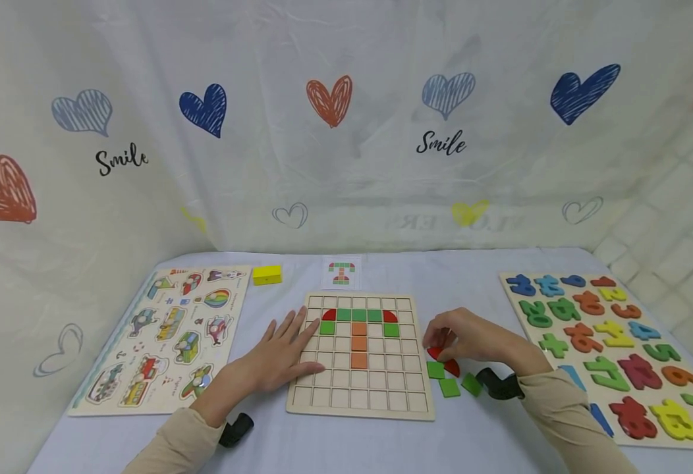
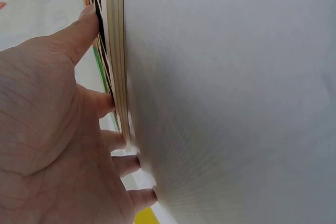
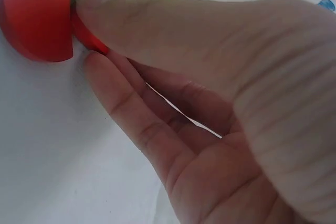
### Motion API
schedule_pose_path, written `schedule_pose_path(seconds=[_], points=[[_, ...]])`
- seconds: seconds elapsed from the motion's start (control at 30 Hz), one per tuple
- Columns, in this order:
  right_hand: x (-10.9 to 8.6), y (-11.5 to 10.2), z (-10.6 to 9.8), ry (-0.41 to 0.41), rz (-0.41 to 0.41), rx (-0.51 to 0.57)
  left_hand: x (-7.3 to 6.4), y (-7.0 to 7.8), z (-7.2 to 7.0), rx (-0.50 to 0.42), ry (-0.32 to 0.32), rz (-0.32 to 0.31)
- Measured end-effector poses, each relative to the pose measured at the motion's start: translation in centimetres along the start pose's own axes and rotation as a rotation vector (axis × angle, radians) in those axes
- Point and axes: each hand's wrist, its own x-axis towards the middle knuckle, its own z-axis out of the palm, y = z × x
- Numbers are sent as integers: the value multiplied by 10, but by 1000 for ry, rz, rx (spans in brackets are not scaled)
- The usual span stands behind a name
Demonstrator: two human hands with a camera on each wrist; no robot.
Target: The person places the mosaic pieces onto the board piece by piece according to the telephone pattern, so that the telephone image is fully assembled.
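Note:
My left hand [image 1: 280,355] lies with fingers spread over the left edge of a wooden grid board [image 1: 334,399]. In the left wrist view, the thumb and fingertips touch the board's side. On the board sit red quarter-round pieces [image 1: 390,316], green squares [image 1: 359,315] and a column of orange squares [image 1: 359,344]. Right of the board, my right hand [image 1: 465,336] pinches a red quarter-round piece [image 3: 88,34] between thumb and index finger, low over the table. Another red quarter-round piece [image 3: 39,20] lies beside the fingertips, and loose green squares [image 1: 450,388] are near them.
A pattern card [image 1: 342,272] lies behind the board, with a yellow block [image 1: 267,275] to its left. A picture puzzle board [image 1: 163,342] is at the left. At the right lies a number puzzle board [image 1: 610,349]. A printed cloth [image 1: 376,178] hangs behind the table.

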Motion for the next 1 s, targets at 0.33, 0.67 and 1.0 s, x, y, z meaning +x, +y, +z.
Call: schedule_pose_path(seconds=[0.33,0.67,1.0], points=[[-3,2,-1,13,4,6,-1,0,0,15,-6,-7],[-1,3,-2,27,-25,-37,-1,1,-1,14,2,-6],[16,-30,-4,37,-136,-53,-1,2,-2,11,-2,-9]])
